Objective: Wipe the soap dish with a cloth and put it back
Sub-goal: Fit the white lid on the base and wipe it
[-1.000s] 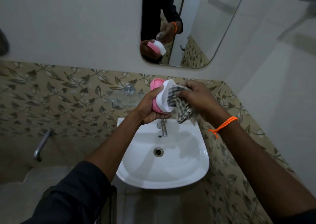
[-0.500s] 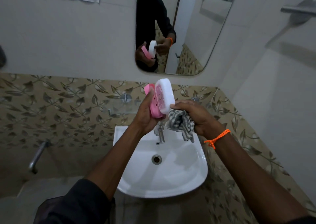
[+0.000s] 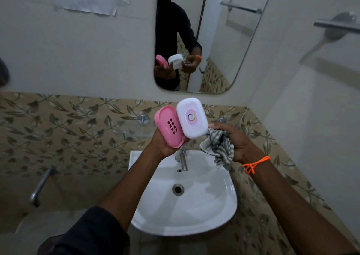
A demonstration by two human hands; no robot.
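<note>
We find the left hand [image 3: 165,145] closed around the lower end of the pink tray [image 3: 169,126] of the soap dish, fingers wrapped behind it so that its slotted drain face tilts up toward the camera. The right hand [image 3: 238,144] is closed on two things at once: its fingertips pinch the lower right corner of the white lid [image 3: 192,118], and the palm and remaining fingers bunch the striped cloth [image 3: 219,147], which hangs down from the fist. The lid overlaps the right edge of the tray and appears to touch it; whether the two parts are hinged or merely held together we cannot tell. Both parts are held up in the air, above the tap [image 3: 182,160] and the far rim of the white basin [image 3: 224,213], well clear of any surface. We judge this arrangement deliberate: spreading the halves open exposes the surfaces for inspection or for the next pass of the cloth, and working over the basin lets any drips fall where they do no harm. The cloth is not in contact with either part at this moment, so wiping is paused. The mirror [image 3: 243,46] on the far wall reflects the same grip. An orange bracelet [image 3: 254,164] sits at the right wrist. The dish has not yet been put back.
</note>
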